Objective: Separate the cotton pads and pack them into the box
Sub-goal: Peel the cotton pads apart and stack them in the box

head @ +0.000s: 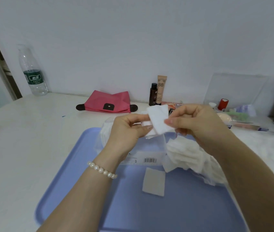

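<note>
Beige tube (161, 90) marked "BB"

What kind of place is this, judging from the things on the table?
Probably a home dressing or make-up corner: a white table against a plain wall, holding a BB cream tube, a pink cosmetic pouch and a heap of cotton pads on a blue tray.

Left hand (126, 129) and right hand (198, 121) raised together, fingers (169, 121) pinching

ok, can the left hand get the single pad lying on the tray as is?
Probably not yet: the left hand is pinching pads. The path to the single pad looks free.
</note>
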The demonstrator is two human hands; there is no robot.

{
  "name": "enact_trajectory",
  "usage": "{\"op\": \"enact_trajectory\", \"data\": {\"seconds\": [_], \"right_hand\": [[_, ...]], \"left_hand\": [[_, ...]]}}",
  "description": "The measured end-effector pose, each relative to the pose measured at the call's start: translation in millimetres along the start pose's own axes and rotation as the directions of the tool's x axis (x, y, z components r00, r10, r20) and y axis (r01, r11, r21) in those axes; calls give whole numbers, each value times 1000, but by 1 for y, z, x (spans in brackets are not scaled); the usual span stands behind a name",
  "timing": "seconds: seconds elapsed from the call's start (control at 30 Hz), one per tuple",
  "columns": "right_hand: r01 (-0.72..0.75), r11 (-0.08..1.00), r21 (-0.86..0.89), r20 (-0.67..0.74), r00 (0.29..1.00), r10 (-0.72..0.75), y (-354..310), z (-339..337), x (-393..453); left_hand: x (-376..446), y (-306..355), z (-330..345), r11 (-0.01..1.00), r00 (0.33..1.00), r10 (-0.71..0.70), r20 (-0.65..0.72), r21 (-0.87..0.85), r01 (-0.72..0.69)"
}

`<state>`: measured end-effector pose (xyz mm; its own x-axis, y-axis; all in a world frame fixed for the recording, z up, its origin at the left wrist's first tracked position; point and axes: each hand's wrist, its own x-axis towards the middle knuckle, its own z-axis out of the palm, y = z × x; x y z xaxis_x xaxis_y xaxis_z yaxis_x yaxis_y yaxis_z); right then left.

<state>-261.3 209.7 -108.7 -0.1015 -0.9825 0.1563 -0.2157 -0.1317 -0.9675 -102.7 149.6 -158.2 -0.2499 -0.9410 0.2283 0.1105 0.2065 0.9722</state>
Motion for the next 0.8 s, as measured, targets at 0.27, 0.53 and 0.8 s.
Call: {"op": "enact_trajectory", "data": {"seconds": [0.27, 0.53, 0.8], "right_hand": [[-90, 970, 225, -117, 986, 119, 15, 19, 5], [-69, 982, 176, -184, 978, 101, 17, 23, 4], [-8, 979, -201, -64, 998, -5, 5, 19, -2]], "left_hand": [[-1, 1, 4, 1000, 1000, 20, 14, -24, -20], [-2, 6, 4, 980, 997, -73, 7, -185, 73], [2, 3, 0, 997, 995, -15, -101, -77, 7]]}}
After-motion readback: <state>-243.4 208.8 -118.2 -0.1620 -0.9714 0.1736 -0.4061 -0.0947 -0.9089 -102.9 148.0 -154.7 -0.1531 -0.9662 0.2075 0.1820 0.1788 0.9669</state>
